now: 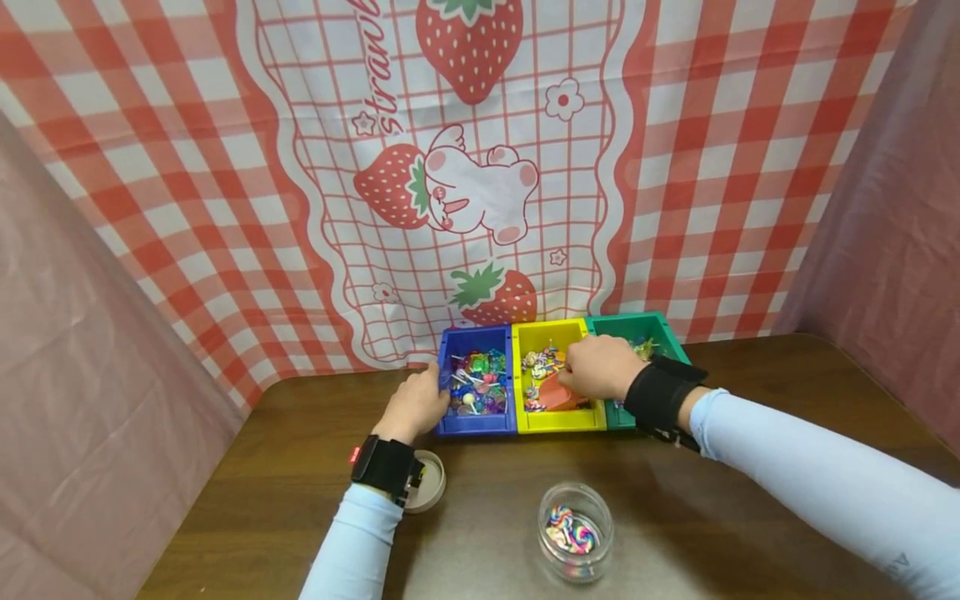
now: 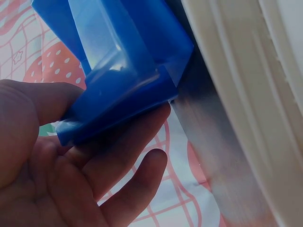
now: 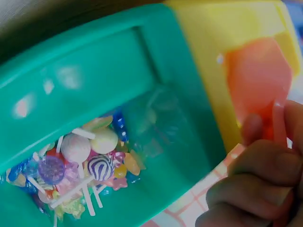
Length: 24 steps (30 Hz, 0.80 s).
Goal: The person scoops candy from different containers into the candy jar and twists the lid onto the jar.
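My left hand (image 1: 415, 406) grips the left edge of the blue bin (image 1: 477, 423), thumb on one side of its rim and fingers on the other in the left wrist view. In the yellow bin (image 1: 561, 422), among small swirl-patterned lollipop pieces (image 1: 538, 365), lies the blade of an orange-pink scoop (image 1: 553, 393). Its handle is held in my right hand (image 1: 603, 367), fingers curled round it. The green bin (image 3: 94, 71) sits under my right wrist, with small candy-shaped pieces (image 3: 102, 166) inside. Part of the yellow bin's contents is hidden behind my right hand.
A clear jar (image 1: 555, 568) with a few rainbow swirl pieces (image 1: 573, 533) stands near the front of the wooden table (image 1: 480, 475). Beside my left wrist lies a round pale lid (image 1: 435, 493). A checked strawberry cloth (image 1: 480, 208) hangs behind the bins.
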Tool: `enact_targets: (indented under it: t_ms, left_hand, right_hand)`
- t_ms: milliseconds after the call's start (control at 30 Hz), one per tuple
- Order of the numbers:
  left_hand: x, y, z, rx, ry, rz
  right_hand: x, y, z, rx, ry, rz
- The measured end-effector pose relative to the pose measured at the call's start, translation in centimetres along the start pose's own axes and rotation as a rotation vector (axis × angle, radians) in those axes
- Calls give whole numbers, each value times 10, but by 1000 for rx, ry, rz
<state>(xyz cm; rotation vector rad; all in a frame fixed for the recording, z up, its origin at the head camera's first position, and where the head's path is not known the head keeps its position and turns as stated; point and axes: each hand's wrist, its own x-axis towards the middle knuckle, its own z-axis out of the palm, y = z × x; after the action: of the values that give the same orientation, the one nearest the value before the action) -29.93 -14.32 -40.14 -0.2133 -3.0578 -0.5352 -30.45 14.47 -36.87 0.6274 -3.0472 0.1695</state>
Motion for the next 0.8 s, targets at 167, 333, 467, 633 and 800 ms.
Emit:
enact_targets:
  t_ms: [167,333,467,633,800]
  left_hand:
    - [-1,0,1,5,6,7]
    - [-1,1,-1,-6,0,-2]
    - [-1,1,-1,-7,-6,-4]
    - [0,1,0,-4,-3,3]
    - [1,0,1,-8,-2,-6]
  right_hand:
    - [-1,-2,0,51,-61,19]
    - [1,-6,2,30,-46,52]
    - [-1,-2,3,86,-51,111]
    - [-4,3,7,133,-10,95]
    - [-4,0,11,84,63,38]
